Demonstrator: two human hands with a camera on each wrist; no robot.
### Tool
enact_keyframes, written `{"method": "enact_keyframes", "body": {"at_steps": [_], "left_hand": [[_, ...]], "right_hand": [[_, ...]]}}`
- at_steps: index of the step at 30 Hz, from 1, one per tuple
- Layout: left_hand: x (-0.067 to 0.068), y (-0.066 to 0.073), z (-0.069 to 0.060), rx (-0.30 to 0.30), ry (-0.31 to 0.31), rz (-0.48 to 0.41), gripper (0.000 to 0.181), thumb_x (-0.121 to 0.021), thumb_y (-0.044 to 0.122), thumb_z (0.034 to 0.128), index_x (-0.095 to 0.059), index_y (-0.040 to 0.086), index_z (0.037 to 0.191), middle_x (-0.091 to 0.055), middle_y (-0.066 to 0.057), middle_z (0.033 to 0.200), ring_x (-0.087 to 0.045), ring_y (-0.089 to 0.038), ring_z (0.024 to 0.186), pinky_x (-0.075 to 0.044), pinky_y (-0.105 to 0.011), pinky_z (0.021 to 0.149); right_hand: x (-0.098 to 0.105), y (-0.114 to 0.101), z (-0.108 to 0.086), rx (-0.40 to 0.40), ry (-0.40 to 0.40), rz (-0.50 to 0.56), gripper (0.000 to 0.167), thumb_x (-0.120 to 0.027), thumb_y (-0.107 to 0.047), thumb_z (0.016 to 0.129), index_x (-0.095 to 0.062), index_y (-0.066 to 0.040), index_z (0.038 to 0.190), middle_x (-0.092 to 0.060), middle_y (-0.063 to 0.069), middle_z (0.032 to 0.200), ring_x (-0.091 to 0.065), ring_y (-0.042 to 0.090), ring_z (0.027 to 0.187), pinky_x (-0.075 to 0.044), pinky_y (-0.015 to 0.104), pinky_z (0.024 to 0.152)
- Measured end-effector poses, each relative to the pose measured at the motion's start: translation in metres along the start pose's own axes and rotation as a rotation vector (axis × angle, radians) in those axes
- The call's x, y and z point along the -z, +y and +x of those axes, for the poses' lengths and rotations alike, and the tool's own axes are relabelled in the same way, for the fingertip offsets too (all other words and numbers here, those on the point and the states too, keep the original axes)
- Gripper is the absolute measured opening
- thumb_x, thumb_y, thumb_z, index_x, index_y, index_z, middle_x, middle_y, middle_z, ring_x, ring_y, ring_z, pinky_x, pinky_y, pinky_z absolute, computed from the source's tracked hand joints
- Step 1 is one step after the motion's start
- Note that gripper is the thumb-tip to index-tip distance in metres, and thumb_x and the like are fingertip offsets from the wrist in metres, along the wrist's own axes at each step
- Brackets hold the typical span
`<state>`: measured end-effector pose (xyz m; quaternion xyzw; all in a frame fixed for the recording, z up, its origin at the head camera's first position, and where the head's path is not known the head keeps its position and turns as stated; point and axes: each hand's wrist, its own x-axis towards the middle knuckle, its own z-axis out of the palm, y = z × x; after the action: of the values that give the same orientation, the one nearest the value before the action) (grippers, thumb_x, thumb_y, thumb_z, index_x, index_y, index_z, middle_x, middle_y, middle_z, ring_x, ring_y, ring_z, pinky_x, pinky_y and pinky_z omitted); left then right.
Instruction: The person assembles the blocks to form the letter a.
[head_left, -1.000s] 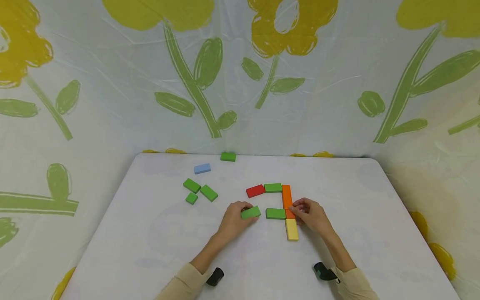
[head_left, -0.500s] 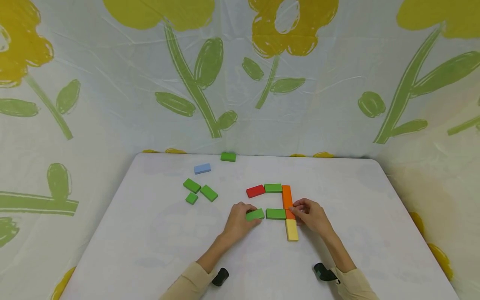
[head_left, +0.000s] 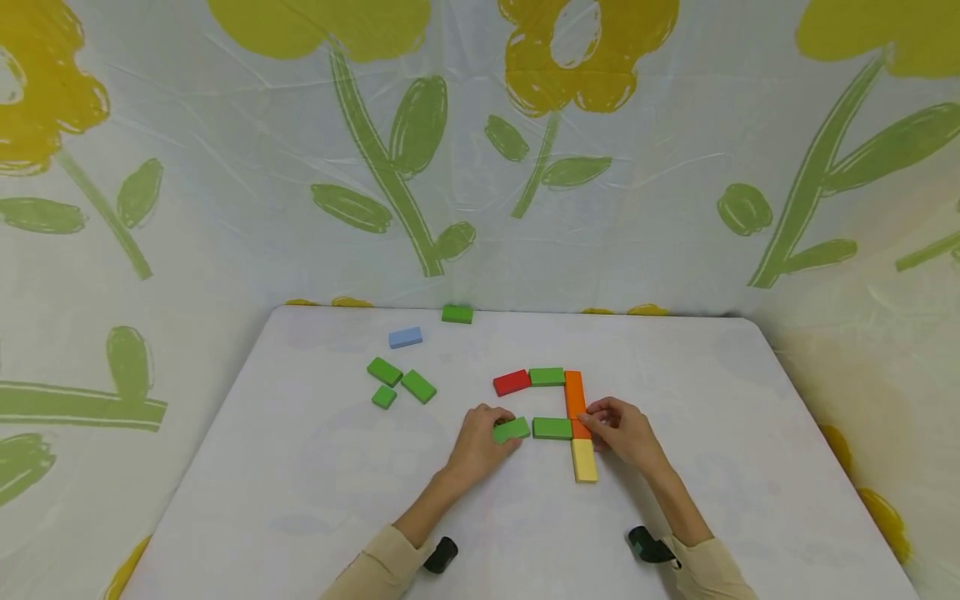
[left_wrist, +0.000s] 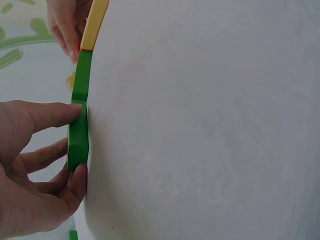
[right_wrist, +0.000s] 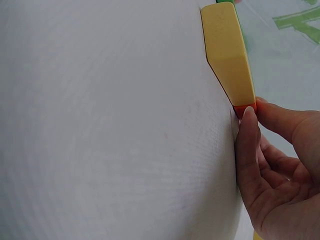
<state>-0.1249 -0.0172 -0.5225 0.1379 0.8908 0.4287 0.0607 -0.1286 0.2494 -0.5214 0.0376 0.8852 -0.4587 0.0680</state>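
My left hand point(head_left: 474, 443) pinches a green block point(head_left: 512, 430) by its sides, just above or on the table. Its right end lies close to another green block point(head_left: 552, 428); a narrow gap shows in the head view. That second green block meets a short orange block point(head_left: 581, 429). Thumb and finger of my right hand point(head_left: 628, 435) grip this orange piece, covering part of it. Below it a yellow block point(head_left: 584, 461) stands in line, and above it a longer orange block point(head_left: 573, 393). A green block point(head_left: 547, 377) and a red block point(head_left: 512, 382) extend leftward from the top.
To the left on the white table point(head_left: 315, 500) lie loose green blocks point(head_left: 418, 386) and a blue block point(head_left: 406, 337). One green block point(head_left: 457, 314) sits at the far edge. A flower-printed cloth point(head_left: 637, 208) rises behind the table.
My left hand has carried its green block rightward, closer to the green block in the arrangement, and has stayed there since half a second ago. The right hand keeps its place.
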Motion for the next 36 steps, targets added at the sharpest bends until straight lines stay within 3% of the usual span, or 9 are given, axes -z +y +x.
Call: {"method": "enact_keyframes", "body": {"at_steps": [36], "left_hand": [[-0.0029,0.0019,-0.0026,0.006,-0.022,-0.021,0.03,-0.081,0.011,0.0894,-0.072,0.001,0.117,-0.063,-0.008,0.104,-0.051,-0.021,0.097,-0.045,-0.032,0.078]], "right_hand": [[0.0005,0.0016,-0.0014,0.016,-0.002,0.02,0.028,-0.075,-0.018,0.096,-0.066,0.003,0.112,-0.065,0.006,0.089,-0.058,0.018,0.074,-0.053,0.024,0.059]]}}
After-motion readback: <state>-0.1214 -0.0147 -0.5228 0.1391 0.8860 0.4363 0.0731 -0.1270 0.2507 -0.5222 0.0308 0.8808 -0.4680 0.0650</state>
